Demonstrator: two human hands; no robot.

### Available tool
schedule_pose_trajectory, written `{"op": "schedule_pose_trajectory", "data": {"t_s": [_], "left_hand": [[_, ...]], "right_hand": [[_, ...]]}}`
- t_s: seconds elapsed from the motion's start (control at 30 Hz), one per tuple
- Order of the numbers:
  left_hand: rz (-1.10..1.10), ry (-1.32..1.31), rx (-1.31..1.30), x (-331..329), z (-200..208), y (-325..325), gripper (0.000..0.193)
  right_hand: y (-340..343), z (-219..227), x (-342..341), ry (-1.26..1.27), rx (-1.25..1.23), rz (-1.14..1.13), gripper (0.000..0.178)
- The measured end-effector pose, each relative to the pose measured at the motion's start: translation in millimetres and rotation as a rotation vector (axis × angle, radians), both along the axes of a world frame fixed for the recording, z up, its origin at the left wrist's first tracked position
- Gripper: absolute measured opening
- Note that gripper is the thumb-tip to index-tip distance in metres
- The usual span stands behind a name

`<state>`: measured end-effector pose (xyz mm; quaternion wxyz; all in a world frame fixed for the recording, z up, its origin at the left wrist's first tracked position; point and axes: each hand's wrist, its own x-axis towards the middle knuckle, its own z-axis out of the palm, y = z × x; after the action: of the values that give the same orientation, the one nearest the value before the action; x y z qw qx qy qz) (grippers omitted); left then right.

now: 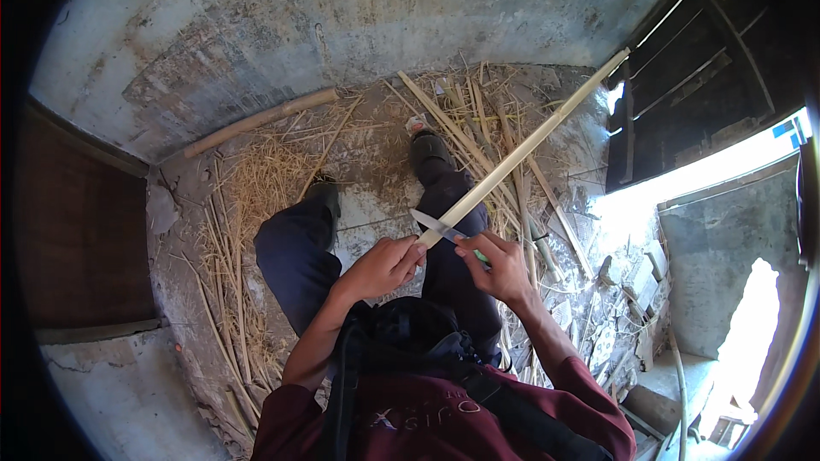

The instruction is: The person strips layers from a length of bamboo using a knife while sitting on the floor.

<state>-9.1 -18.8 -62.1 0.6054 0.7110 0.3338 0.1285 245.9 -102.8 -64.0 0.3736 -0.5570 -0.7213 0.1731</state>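
A long, pale bamboo strip [523, 152] slants up and away to the right from above my lap. Its near end is gripped by my left hand [384, 265], with the fingers closed round it. My right hand [498, 268] is closed on a knife with a green handle, most of which the fingers hide. The knife's blade [434, 223] lies across the strip a little beyond my left hand, its tip pointing left. Both hands are close together, above my right thigh.
Shavings [275, 164] and thin split strips [224, 265] litter the floor around my feet. A bamboo pole [260, 122] lies along the wall [359, 17]. More split lengths [559, 213] lie under the held strip. Rubble blocks [639, 280] sit at the right, near a bright opening.
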Motion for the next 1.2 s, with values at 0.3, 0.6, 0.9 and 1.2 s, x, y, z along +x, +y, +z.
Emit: {"op": "schedule_pose_trajectory", "data": {"t_s": [0.3,0.6,0.9,1.2], "left_hand": [[0.029,0.054,0.128,0.0,-8.5,-3.9,0.032],[0.069,0.054,0.102,1.2,-5.0,-9.7,0.037],[0.09,0.0,0.234,-1.2,-9.9,-12.5,0.042],[0.048,0.084,0.23,-23.7,4.0,-15.1,0.035]], "right_hand": [[11.0,-5.8,3.3,0.088,-0.053,-0.005,0.005],[28.5,0.1,38.2,0.076,-0.099,-0.111,0.008],[42.6,-14.8,57.1,0.034,0.026,-0.088,0.01],[82.7,-57.9,237.4,-0.034,0.014,-0.71,0.023]]}}
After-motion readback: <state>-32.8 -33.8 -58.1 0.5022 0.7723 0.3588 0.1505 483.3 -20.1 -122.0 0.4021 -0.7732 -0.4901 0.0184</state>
